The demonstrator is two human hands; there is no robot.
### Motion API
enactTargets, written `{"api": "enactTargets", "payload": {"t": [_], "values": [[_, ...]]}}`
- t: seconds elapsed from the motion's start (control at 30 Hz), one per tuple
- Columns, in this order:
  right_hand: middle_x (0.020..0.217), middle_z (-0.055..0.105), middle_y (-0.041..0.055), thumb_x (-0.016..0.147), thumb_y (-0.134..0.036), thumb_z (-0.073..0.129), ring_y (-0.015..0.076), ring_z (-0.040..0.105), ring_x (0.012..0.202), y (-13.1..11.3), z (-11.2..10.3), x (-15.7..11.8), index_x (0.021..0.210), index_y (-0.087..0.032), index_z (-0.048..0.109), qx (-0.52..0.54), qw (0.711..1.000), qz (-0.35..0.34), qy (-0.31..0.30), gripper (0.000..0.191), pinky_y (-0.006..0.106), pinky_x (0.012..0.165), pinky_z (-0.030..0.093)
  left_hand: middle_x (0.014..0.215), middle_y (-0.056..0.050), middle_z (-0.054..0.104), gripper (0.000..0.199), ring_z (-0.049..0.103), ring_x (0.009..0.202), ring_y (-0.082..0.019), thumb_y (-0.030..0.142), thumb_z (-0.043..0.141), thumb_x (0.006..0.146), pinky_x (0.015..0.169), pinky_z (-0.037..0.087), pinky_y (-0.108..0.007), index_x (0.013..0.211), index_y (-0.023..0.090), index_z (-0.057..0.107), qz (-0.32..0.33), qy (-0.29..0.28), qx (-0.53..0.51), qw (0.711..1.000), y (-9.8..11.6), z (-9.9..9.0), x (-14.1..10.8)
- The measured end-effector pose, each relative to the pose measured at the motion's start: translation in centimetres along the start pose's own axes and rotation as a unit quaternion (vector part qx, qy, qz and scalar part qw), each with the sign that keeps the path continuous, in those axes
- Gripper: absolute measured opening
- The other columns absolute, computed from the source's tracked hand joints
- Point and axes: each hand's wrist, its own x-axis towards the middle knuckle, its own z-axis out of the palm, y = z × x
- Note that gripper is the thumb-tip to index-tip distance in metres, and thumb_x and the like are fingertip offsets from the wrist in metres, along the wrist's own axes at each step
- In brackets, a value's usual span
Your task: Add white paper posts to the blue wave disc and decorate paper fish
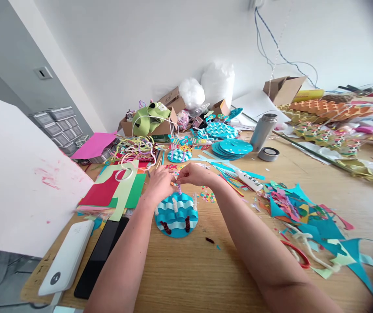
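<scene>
A round blue craft base [176, 232] lies on the table, with wavy strips of darker and pale blue paper across it. White pipe cleaners [174, 205] and dark brown coiled pipe cleaners [187, 224] stand up from it. At its far edge rises a lilac pipe cleaner [179, 190]. My left hand [161, 184] and my right hand [195, 174] meet just above that one, fingers pinched together. A small orange-and-blue paper piece [174, 184] shows at my left fingertips. Whatever my right fingertips pinch is too small to make out.
Beyond my hands are a similar finished craft [180, 155] and stacked blue discs [232, 149]. A glue bottle [249, 180], flask [263, 132] and paper scraps [320, 228] lie to the right. Coloured sheets [108, 189], a phone [101, 256] and a white power bank [65, 257] are left.
</scene>
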Motion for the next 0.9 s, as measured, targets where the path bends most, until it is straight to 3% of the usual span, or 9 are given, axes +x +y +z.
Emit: {"api": "enactTargets", "payload": {"t": [0.23, 0.47, 0.73, 0.9], "values": [[0.055, 0.054, -0.0023, 0.070, -0.040, 0.067, 0.0087, 0.038, 0.052, 0.2, 0.0, 0.1, 0.072, -0.014, 0.072, -0.005, 1.000, 0.012, 0.003, 0.027, 0.023, 0.048, 0.025, 0.118, -0.006, 0.066, 0.012, 0.044, 0.127, -0.031, 0.035, 0.075, 0.067, 0.107, 0.034, -0.043, 0.073, 0.025, 0.077, -0.008, -0.012, -0.013, 1.000, -0.5, 1.0, 0.9], [0.048, 0.039, -0.0054, 0.071, -0.045, 0.065, 0.0068, 0.029, 0.049, 0.2, -0.2, 0.0, 0.061, -0.015, 0.064, 0.005, 1.000, 0.026, 0.009, 0.032, 0.023, 0.047, 0.021, 0.120, -0.006, 0.066, 0.012, 0.045, 0.126, -0.030, 0.035, 0.076, 0.066, 0.108, 0.033, -0.043, 0.073, 0.025, 0.077, 0.005, -0.011, -0.025, 1.000, -0.7, 0.8, 1.2], [0.051, 0.050, -0.0008, 0.069, -0.056, 0.063, 0.0083, 0.038, 0.050, 0.2, -0.4, -0.2, 0.055, -0.014, 0.063, 0.027, 0.999, 0.045, 0.009, 0.044, 0.024, 0.047, 0.024, 0.114, -0.006, 0.068, 0.006, 0.046, 0.125, -0.030, 0.026, 0.074, 0.065, 0.104, 0.037, -0.042, 0.070, 0.026, 0.077, 0.015, -0.005, -0.041, 0.999, -0.8, 1.2, 1.7], [0.054, 0.054, -0.0003, 0.070, -0.045, 0.065, 0.0085, 0.039, 0.051, 0.5, -0.1, 0.1, 0.061, -0.013, 0.066, 0.028, 0.998, 0.060, 0.023, 0.033, 0.024, 0.047, 0.025, 0.114, -0.007, 0.068, 0.006, 0.047, 0.124, -0.030, 0.024, 0.073, 0.064, 0.105, 0.036, -0.041, 0.068, 0.025, 0.077, 0.012, -0.002, -0.057, 0.998, -0.7, 1.5, 1.8]]}}
